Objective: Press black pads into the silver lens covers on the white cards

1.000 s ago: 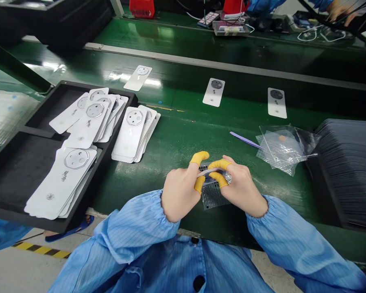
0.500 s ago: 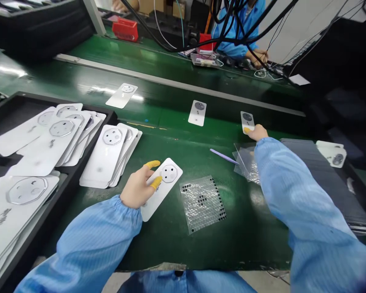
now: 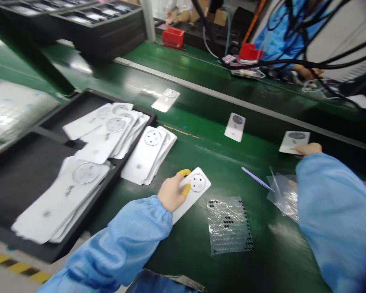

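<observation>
My left hand (image 3: 173, 192), with yellow finger cots on thumb and forefinger, grips a white phone back cover (image 3: 196, 191) over the bench. The cover's round camera area with several holes points away from me. At the far right, my right hand (image 3: 310, 149) is closed at the near edge of another white back cover (image 3: 293, 138) with a dark camera area; its fingertips are partly hidden. Between my arms lies a clear bubble sheet (image 3: 228, 230) with small black dots. Purple tweezers (image 3: 258, 179) rest beside clear plastic film (image 3: 285, 197) near my right sleeve.
Stacked back covers (image 3: 143, 156) lie beside a black tray (image 3: 149, 116) holding more covers at left. Two single covers, one left (image 3: 165, 101) and one centre (image 3: 235, 127), lie farther back. Black cables (image 3: 293, 63) hang overhead. Across the bench a person in blue (image 3: 283, 36) works.
The view has swung left, showing more of the tray. The cover at my right hand has turned and now lies more crosswise. My left hand still holds its cover.
</observation>
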Tool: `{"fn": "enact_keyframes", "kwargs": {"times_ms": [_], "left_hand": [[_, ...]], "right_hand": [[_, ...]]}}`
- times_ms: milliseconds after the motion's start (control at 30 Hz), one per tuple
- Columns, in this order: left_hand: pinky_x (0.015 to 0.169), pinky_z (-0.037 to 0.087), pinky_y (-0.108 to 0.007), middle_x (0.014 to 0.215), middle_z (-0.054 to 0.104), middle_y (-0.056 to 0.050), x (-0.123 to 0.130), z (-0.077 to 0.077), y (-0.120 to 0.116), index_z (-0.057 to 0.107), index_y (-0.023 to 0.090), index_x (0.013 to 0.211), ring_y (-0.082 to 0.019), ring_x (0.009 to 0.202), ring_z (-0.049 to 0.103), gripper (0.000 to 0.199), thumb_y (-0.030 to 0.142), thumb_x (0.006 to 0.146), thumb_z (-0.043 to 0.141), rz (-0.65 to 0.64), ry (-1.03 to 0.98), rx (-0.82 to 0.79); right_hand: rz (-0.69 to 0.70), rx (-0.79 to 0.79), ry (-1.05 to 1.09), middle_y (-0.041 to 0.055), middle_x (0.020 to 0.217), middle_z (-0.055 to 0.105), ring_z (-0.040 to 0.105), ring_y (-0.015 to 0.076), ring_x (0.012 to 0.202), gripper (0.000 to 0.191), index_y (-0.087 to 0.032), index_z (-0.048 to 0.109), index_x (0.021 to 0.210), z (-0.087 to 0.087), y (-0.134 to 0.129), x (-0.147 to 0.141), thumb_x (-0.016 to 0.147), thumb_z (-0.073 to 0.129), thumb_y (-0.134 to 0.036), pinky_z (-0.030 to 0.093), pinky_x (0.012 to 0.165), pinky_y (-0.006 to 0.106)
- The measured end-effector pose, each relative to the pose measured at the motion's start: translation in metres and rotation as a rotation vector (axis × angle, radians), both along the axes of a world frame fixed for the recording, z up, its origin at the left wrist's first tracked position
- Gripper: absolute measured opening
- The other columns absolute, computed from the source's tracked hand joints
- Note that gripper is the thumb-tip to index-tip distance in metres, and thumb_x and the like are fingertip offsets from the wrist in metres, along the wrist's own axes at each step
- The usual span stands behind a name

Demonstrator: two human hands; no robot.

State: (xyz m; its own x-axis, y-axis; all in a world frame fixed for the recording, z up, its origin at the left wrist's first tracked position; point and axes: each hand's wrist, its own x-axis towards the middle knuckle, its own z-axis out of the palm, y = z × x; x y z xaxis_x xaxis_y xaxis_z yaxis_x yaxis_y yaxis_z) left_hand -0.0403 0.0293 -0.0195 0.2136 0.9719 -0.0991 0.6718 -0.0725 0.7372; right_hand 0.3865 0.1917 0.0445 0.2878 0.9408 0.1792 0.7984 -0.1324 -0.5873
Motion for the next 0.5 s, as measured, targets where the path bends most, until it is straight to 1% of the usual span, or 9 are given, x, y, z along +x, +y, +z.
{"fn": "enact_keyframes", "kwargs": {"times_ms": [67, 133, 167, 200, 267, 300, 367, 433, 500], "left_hand": [[0.085, 0.056, -0.040, 0.110, 0.071, -0.010, 0.004, 0.000, -0.001, 0.059, 0.017, 0.110, -0.026, 0.095, 0.070, 0.030, 0.020, 0.080, 0.054, 0.028, 0.015, 0.016], [0.087, 0.055, -0.041, 0.110, 0.070, -0.011, 0.008, -0.002, -0.001, 0.058, 0.016, 0.113, -0.027, 0.098, 0.068, 0.032, 0.020, 0.081, 0.054, 0.049, 0.032, 0.041], [0.088, 0.055, -0.041, 0.110, 0.069, -0.011, 0.010, -0.003, -0.002, 0.057, 0.016, 0.115, -0.026, 0.100, 0.068, 0.033, 0.021, 0.082, 0.054, 0.057, 0.041, 0.056], [0.089, 0.054, -0.041, 0.110, 0.069, -0.011, 0.012, -0.005, -0.002, 0.056, 0.015, 0.116, -0.026, 0.100, 0.067, 0.035, 0.021, 0.082, 0.054, 0.062, 0.050, 0.073], [0.092, 0.053, -0.041, 0.111, 0.067, -0.012, 0.014, -0.009, -0.002, 0.055, 0.015, 0.119, -0.026, 0.103, 0.065, 0.036, 0.020, 0.083, 0.053, 0.066, 0.066, 0.107], [0.093, 0.053, -0.042, 0.112, 0.066, -0.013, 0.015, -0.012, -0.002, 0.055, 0.014, 0.118, -0.026, 0.105, 0.064, 0.036, 0.019, 0.083, 0.053, 0.066, 0.073, 0.124], [0.094, 0.052, -0.042, 0.113, 0.064, -0.016, 0.016, -0.017, 0.000, 0.058, 0.012, 0.114, -0.028, 0.109, 0.062, 0.034, 0.015, 0.080, 0.055, 0.062, 0.092, 0.152], [0.094, 0.052, -0.044, 0.114, 0.063, -0.017, 0.016, -0.022, 0.001, 0.061, 0.011, 0.109, -0.031, 0.111, 0.059, 0.035, 0.011, 0.075, 0.057, 0.052, 0.113, 0.173], [0.096, 0.050, -0.045, 0.111, 0.065, -0.015, 0.016, -0.025, 0.002, 0.062, 0.012, 0.109, -0.033, 0.111, 0.059, 0.037, 0.010, 0.072, 0.058, 0.030, 0.131, 0.192]], "right_hand": [[0.022, 0.008, 0.161, 0.0134, 0.117, 0.058, 0.062, 0.0179, 0.087, 0.036, -0.022, 0.051, 0.124, 0.001, 0.009, -0.035, 0.091, 0.053, -0.036, 0.056, 0.065, 0.032], [0.092, 0.006, 0.307, 0.0228, 0.128, 0.051, 0.065, 0.0196, 0.084, 0.049, -0.020, 0.037, 0.137, -0.005, 0.012, -0.090, 0.091, 0.052, -0.029, 0.055, 0.059, 0.032], [0.153, -0.003, 0.371, 0.0250, 0.132, 0.048, 0.067, 0.0201, 0.085, 0.056, -0.020, 0.029, 0.141, -0.009, 0.010, -0.124, 0.090, 0.051, -0.025, 0.055, 0.060, 0.032], [0.235, -0.022, 0.422, 0.0234, 0.131, 0.051, 0.068, 0.0199, 0.086, 0.054, -0.019, 0.029, 0.141, -0.015, 0.005, -0.160, 0.090, 0.048, -0.021, 0.055, 0.061, 0.031], [0.428, -0.069, 0.488, 0.0163, 0.121, 0.061, 0.068, 0.0189, 0.087, 0.039, -0.016, 0.048, 0.128, -0.027, -0.010, -0.237, 0.088, 0.048, -0.020, 0.057, 0.066, 0.031], [0.513, -0.077, 0.501, 0.0125, 0.118, 0.064, 0.068, 0.0181, 0.089, 0.035, -0.017, 0.052, 0.123, -0.032, -0.019, -0.273, 0.087, 0.049, -0.020, 0.057, 0.070, 0.031], [0.649, -0.077, 0.497, 0.0082, 0.111, 0.067, 0.067, 0.0167, 0.089, 0.032, -0.018, 0.055, 0.119, -0.041, -0.038, -0.335, 0.089, 0.049, -0.024, 0.057, 0.075, 0.031], [0.759, -0.095, 0.459, 0.0070, 0.098, 0.070, 0.067, 0.0165, 0.082, 0.032, -0.017, 0.055, 0.119, -0.047, -0.055, -0.376, 0.091, 0.046, -0.030, 0.056, 0.074, 0.032], [0.865, -0.116, 0.399, 0.0064, 0.083, 0.070, 0.067, 0.0181, 0.074, 0.035, -0.014, 0.054, 0.120, -0.049, -0.069, -0.397, 0.091, 0.047, -0.033, 0.055, 0.072, 0.034]]}}
